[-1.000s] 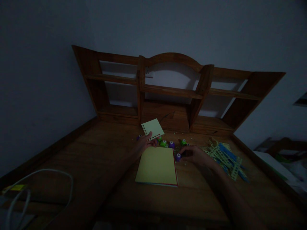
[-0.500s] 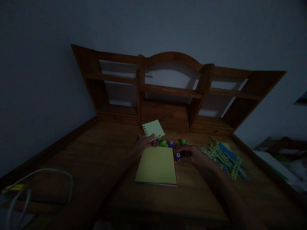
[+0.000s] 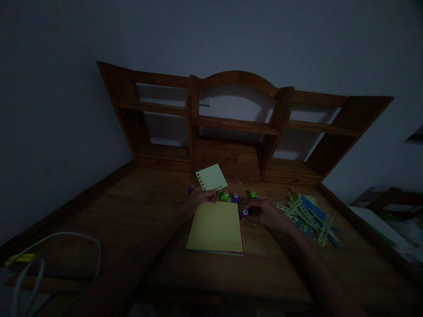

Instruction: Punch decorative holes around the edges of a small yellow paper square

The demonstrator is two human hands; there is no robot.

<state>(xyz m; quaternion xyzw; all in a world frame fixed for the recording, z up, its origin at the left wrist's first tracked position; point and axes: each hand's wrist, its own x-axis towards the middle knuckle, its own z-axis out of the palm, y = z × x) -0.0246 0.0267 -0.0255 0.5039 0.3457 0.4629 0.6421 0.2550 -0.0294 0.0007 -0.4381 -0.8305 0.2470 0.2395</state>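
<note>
My left hand [image 3: 201,197] pinches the lower edge of a small pale sheet of paper [image 3: 210,177], which has dark holes punched along its left and bottom edges. Part of that bottom edge is hidden by my fingers. My right hand [image 3: 262,212] is closed around a small purple paper punch [image 3: 244,213] with an eye-like white spot, beside the right edge of a stack of coloured paper [image 3: 216,229]. Behind the stack stand a green punch [image 3: 225,196] and another purple punch [image 3: 235,198]. A further purple punch [image 3: 191,189] is left of my left hand.
Punched strips [image 3: 310,215], yellowish and blue, lie heaped at the right. Another green punch [image 3: 253,194] stands behind my right hand. A wooden shelf unit [image 3: 234,125] lines the back of the desk. A white cable [image 3: 66,233] loops at the front left.
The fingers of my left hand have shifted lower on the punched sheet, which stays almost in place. My right hand and the purple punch have barely moved.
</note>
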